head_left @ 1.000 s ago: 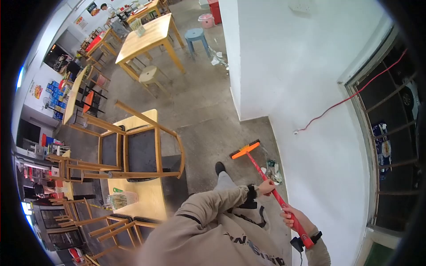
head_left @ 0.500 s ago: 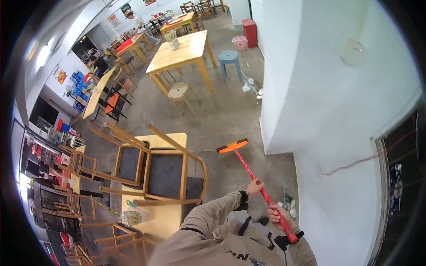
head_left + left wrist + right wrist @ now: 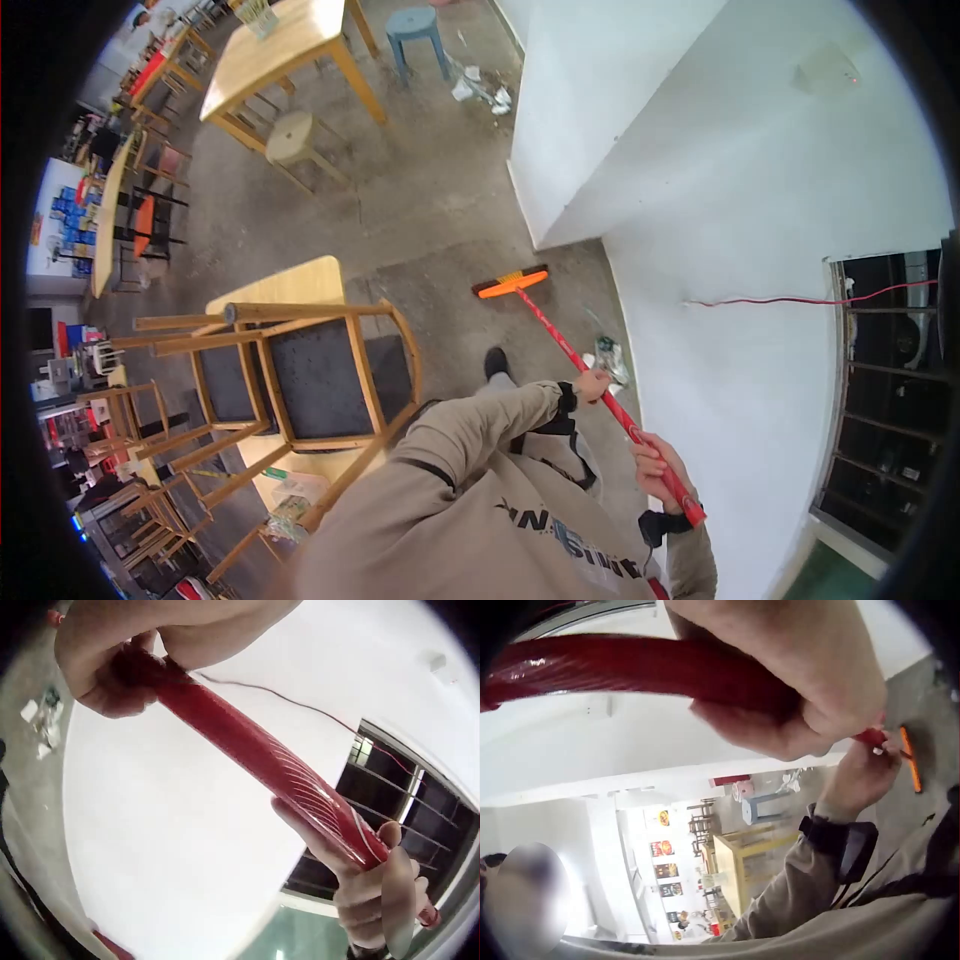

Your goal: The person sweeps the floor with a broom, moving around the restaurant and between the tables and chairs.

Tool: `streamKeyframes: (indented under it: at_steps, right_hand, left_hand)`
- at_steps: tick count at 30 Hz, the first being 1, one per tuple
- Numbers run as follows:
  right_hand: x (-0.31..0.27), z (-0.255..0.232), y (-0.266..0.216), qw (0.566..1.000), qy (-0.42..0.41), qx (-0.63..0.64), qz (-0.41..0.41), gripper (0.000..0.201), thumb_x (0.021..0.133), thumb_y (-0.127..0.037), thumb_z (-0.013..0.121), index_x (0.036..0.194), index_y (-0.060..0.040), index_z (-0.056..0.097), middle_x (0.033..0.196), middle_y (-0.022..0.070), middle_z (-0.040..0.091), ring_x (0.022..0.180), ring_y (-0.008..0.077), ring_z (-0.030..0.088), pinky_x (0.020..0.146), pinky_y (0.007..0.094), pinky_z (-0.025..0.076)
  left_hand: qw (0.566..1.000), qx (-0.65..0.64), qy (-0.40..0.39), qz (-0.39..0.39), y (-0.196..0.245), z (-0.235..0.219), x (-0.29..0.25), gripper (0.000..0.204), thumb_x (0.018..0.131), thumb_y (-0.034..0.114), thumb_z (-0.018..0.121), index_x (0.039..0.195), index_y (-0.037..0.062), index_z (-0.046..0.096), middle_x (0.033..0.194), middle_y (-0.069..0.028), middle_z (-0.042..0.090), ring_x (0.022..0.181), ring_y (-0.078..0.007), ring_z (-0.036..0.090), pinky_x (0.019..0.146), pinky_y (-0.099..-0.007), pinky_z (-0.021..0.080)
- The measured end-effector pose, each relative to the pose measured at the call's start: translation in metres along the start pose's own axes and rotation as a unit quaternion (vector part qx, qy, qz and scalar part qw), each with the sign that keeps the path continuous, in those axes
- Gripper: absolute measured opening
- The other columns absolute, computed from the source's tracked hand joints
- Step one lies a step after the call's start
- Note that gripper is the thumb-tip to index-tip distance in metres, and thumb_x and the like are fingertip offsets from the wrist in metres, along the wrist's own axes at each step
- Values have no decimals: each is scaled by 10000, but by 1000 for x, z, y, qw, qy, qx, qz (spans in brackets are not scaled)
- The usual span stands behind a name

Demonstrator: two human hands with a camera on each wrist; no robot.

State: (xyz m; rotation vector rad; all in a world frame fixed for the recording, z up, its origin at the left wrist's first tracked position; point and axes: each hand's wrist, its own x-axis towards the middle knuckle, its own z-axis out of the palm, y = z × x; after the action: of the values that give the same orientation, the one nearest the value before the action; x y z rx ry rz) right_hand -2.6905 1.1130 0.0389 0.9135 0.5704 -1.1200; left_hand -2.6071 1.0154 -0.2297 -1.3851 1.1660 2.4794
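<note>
Concrete floor (image 3: 440, 230) by white wall: we grip broom (image 3: 560, 340) with both hands, left hand (image 3: 592, 385) nearer the head, right hand (image 3: 655, 470) near handle end; shaft runs toward 11 o'clock.

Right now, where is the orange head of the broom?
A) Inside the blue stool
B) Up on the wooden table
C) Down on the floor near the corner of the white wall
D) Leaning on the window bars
C. The broom head lies on the grey floor by the corner of the white wall, while the left hand and the right hand grip its red handle.
</note>
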Motion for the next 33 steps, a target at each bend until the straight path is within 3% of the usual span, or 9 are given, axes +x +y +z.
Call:
streamKeyframes:
  at_steps: [6,11,13,15,19,24,26,31,33]
  right_hand:
    - [-68,12,40,988,110,-101,-44,61,970,-181,379,999,-143,417,540,-25,389,346,61,376,303,190,345]
    - [-79,43,64,962,166,-213,-23,34,967,-201,390,961,-185,420,527,-43,382,329,48,366,291,162,316]
    - [-71,44,61,965,147,-215,-16,69,968,-211,386,959,-153,422,508,-44,367,314,44,353,279,172,311]
    - [-52,25,47,975,108,-194,12,93,965,-228,391,988,-147,430,499,-41,361,311,53,348,279,182,306]
    - [3,27,39,980,61,-187,18,139,964,-244,393,941,-113,435,473,-36,349,294,68,341,274,200,294]
    - [89,6,31,988,-62,-139,33,124,970,-174,394,882,-88,414,538,-23,378,337,57,347,302,196,303]
    - [103,2,31,993,-96,-62,34,126,972,-166,394,891,-73,419,573,-18,381,361,53,350,322,191,319]
    - [10,-33,2,993,-104,3,59,108,974,-162,391,919,-73,418,575,-20,369,369,49,357,328,189,330]
    - [-46,-39,-4,998,-46,-22,44,103,973,-166,391,924,-82,423,568,-25,377,359,49,351,321,186,324]
  left_hand:
    - [986,-32,-136,-85,4,65,-56,136,815,202,577,862,77,602,627,-13,534,442,-106,498,388,-264,410]
    - [989,-35,-131,-56,20,54,-92,145,809,211,590,854,73,593,643,-19,549,486,-112,525,407,-265,406]
    - [994,-24,-101,-28,24,36,-94,161,809,219,592,863,68,595,651,-27,559,514,-120,541,435,-273,421]
    - [990,5,43,133,22,16,-95,195,812,235,589,879,52,596,669,-46,582,580,-140,575,529,-292,458]
    - [970,32,184,155,6,-34,-64,225,818,246,578,922,48,608,702,-59,601,644,-155,602,598,-306,473]
    - [960,23,159,227,-12,-110,-9,228,821,228,525,974,93,626,680,-54,601,590,-145,587,548,-297,473]
    - [978,-69,108,166,1,-117,-11,232,826,206,501,981,105,641,639,-10,555,503,-92,512,451,-253,418]
    - [988,-77,47,123,-14,-7,-28,229,820,179,482,916,105,675,615,12,521,439,-79,444,386,-236,362]
    - [992,-77,47,93,-13,45,-42,231,820,179,481,919,106,676,610,16,516,437,-82,439,387,-236,359]
